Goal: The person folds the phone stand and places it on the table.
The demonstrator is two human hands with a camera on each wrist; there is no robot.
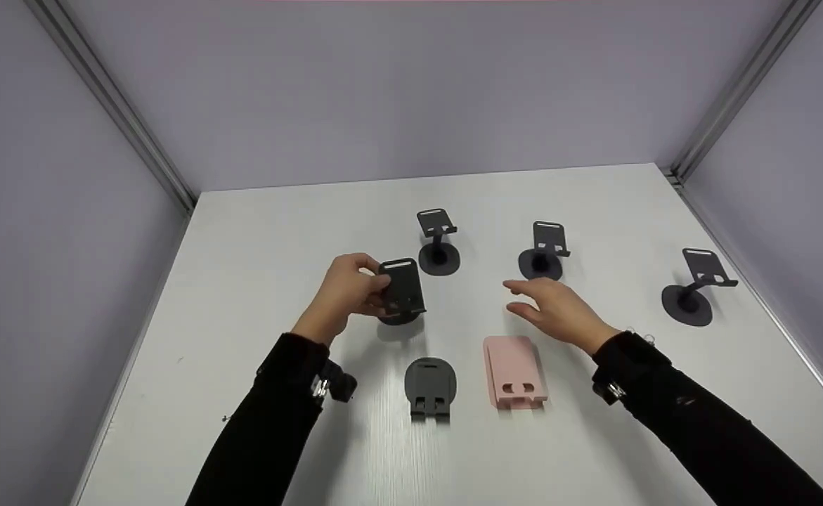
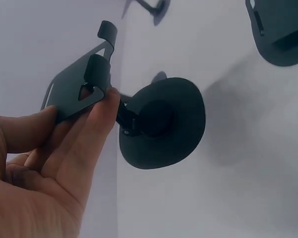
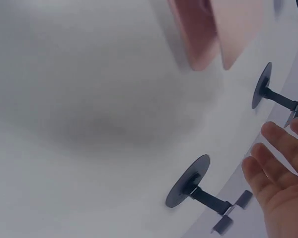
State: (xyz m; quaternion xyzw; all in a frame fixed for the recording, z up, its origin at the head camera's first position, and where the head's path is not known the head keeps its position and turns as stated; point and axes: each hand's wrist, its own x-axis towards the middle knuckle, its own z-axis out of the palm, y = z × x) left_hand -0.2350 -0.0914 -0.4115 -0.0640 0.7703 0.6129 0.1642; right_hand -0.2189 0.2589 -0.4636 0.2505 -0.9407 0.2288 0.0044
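Note:
My left hand [image 1: 350,289] pinches the plate of a black phone stand [image 1: 402,287], thumb on its front and fingers behind. In the left wrist view, this stand's round base [image 2: 164,124] appears raised off the table, its shadow apart from it. My right hand [image 1: 555,309] hovers with fingers extended and nothing in it. Just beyond it stands an unfolded black phone stand [image 1: 549,242]. A folded pink phone stand [image 1: 514,369] lies on the table below the right hand. Nearer the front, a folded dark grey phone stand [image 1: 430,383] lies flat.
Another unfolded black stand [image 1: 438,246] is upright behind the held one. A further one [image 1: 689,302] stands at the far right. The white table [image 1: 256,246] is bounded by pale panels [image 1: 411,91] at the back and sides.

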